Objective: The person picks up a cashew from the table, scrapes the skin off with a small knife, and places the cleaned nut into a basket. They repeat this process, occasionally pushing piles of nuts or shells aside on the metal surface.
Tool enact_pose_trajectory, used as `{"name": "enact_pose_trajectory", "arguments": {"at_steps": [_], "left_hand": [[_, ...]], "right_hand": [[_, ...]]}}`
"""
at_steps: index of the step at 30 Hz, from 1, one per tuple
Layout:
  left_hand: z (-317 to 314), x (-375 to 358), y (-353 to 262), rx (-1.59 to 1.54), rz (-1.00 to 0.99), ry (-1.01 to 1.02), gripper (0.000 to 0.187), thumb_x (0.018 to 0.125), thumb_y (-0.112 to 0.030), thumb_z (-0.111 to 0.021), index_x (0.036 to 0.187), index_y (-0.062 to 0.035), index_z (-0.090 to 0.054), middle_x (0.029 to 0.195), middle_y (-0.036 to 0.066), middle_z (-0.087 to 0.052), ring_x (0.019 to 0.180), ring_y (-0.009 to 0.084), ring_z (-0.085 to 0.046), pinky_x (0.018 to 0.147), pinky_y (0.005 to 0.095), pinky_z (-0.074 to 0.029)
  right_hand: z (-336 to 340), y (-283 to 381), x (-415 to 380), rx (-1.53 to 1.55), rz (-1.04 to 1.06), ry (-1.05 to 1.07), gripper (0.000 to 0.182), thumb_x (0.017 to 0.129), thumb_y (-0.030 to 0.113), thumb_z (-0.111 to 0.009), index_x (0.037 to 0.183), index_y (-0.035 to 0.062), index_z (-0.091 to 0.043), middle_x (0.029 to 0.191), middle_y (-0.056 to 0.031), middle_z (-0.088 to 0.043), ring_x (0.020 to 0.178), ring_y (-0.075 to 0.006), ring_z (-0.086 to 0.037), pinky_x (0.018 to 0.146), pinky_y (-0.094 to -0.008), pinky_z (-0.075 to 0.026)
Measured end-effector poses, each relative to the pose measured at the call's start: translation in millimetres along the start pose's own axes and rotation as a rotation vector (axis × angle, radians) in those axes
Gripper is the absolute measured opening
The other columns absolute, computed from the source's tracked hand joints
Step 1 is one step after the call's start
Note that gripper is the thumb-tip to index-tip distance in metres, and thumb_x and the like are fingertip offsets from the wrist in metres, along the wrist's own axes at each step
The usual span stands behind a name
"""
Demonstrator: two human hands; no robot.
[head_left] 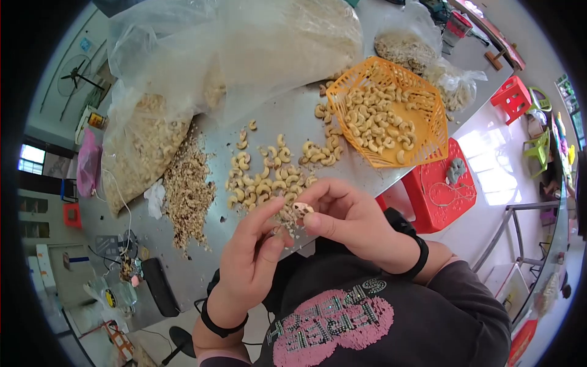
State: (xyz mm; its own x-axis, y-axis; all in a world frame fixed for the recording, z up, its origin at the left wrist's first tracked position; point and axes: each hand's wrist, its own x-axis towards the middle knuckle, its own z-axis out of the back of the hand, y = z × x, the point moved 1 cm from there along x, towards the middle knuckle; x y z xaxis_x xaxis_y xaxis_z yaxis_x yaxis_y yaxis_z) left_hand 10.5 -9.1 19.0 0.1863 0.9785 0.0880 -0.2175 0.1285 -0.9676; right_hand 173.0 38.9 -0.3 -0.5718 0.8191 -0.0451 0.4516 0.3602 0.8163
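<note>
My right hand (348, 220) pinches a cashew (302, 209) with dark spots between thumb and fingers. Close beside it, my left hand (254, 260) has its thumb and fingers drawn together. Something small and thin may be between them, but I cannot make it out. Just beyond my hands, a loose pile of cashews (263, 186) is spread on the metal table (244, 122). To the left of that pile lies a heap of brown and pale nut crumbs (186, 189).
An orange plastic basket (437, 140) of cashews stands at the table's right edge, above a red stool (440, 202). Large clear bags (147, 140) of nuts fill the far left side. Smaller bags (406, 49) lie at the back right. A black case (160, 286) sits at left.
</note>
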Motion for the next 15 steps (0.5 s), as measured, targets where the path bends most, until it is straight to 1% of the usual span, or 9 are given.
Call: {"name": "enact_pose_trajectory", "arguments": {"at_steps": [1,2,3,5,8,9,10,11,15], "left_hand": [[-1,0,-2,0.011,-0.038,0.001,0.036,0.084,-0.004,-0.043,0.119,-0.0011,-0.037,0.079,0.008,-0.055,0.069,0.0108,-0.053,0.063,0.0208,-0.042],[-1,0,-4,0.022,-0.076,0.002,0.036,0.083,-0.003,-0.044,0.119,-0.0009,-0.037,0.081,0.009,-0.056,0.069,0.0115,-0.054,0.063,0.0212,-0.043],[-2,1,-4,0.022,-0.07,0.001,0.036,0.083,-0.003,-0.044,0.119,-0.0009,-0.037,0.081,0.009,-0.056,0.069,0.0115,-0.054,0.063,0.0212,-0.043],[-5,3,-5,0.039,-0.176,0.002,0.037,0.081,0.0,-0.047,0.118,-0.0001,-0.039,0.087,0.011,-0.057,0.073,0.0131,-0.057,0.065,0.0226,-0.045],[-9,5,-10,0.068,-0.193,-0.002,0.038,0.08,0.001,-0.049,0.116,0.0006,-0.04,0.09,0.012,-0.058,0.075,0.0148,-0.058,0.065,0.0231,-0.046],[-10,5,-9,0.065,-0.189,-0.001,0.038,0.08,0.001,-0.049,0.116,0.0006,-0.04,0.09,0.012,-0.058,0.075,0.0148,-0.058,0.065,0.0231,-0.046],[-11,6,-9,0.113,-0.231,-0.008,0.038,0.079,0.001,-0.05,0.116,0.0003,-0.041,0.089,0.012,-0.058,0.074,0.0158,-0.058,0.064,0.0236,-0.046],[-11,6,-10,0.162,-0.273,-0.016,0.038,0.078,0.001,-0.052,0.115,0.0,-0.042,0.088,0.012,-0.058,0.072,0.0168,-0.059,0.063,0.024,-0.046],[-12,5,-13,0.207,-0.265,-0.019,0.04,0.076,0.001,-0.054,0.114,-0.0008,-0.043,0.085,0.011,-0.058,0.07,0.0189,-0.059,0.061,0.025,-0.046]], "right_hand": [[-2,1,-1,0.005,-0.008,0.0,0.021,0.08,0.015,-0.058,0.095,0.0035,-0.049,0.081,-0.0004,-0.055,0.073,-0.0047,-0.051,0.063,-0.0184,-0.04],[-3,3,-2,-0.009,0.043,0.012,0.021,0.08,0.014,-0.058,0.096,0.0029,-0.049,0.082,-0.0006,-0.055,0.074,-0.0052,-0.051,0.064,-0.019,-0.041],[-4,4,-3,-0.024,0.094,0.023,0.022,0.08,0.014,-0.058,0.096,0.0024,-0.048,0.082,-0.0008,-0.055,0.074,-0.0056,-0.051,0.065,-0.0195,-0.041],[-4,4,-5,-0.045,0.115,0.025,0.022,0.079,0.013,-0.058,0.096,0.0019,-0.049,0.082,-0.0012,-0.055,0.074,-0.0061,-0.051,0.066,-0.0202,-0.042],[-3,5,-6,-0.121,0.179,0.011,0.023,0.077,0.011,-0.06,0.095,0.0011,-0.049,0.081,-0.0017,-0.054,0.074,-0.0067,-0.051,0.067,-0.0211,-0.043],[-3,5,-7,-0.172,0.217,-0.003,0.023,0.076,0.009,-0.061,0.094,0.0009,-0.05,0.081,-0.0019,-0.054,0.073,-0.0069,-0.051,0.067,-0.0215,-0.043],[-2,4,-7,-0.172,0.213,-0.006,0.023,0.076,0.009,-0.061,0.094,0.0009,-0.05,0.081,-0.0019,-0.054,0.073,-0.0069,-0.051,0.067,-0.0215,-0.043],[-1,3,-7,-0.206,0.256,-0.008,0.023,0.075,0.009,-0.062,0.093,0.0008,-0.051,0.08,-0.0018,-0.053,0.072,-0.007,-0.051,0.067,-0.0214,-0.043],[0,4,-7,-0.301,0.345,-0.01,0.024,0.072,0.007,-0.065,0.091,0.0005,-0.052,0.079,-0.0015,-0.053,0.071,-0.0071,-0.05,0.065,-0.0212,-0.042]]}}
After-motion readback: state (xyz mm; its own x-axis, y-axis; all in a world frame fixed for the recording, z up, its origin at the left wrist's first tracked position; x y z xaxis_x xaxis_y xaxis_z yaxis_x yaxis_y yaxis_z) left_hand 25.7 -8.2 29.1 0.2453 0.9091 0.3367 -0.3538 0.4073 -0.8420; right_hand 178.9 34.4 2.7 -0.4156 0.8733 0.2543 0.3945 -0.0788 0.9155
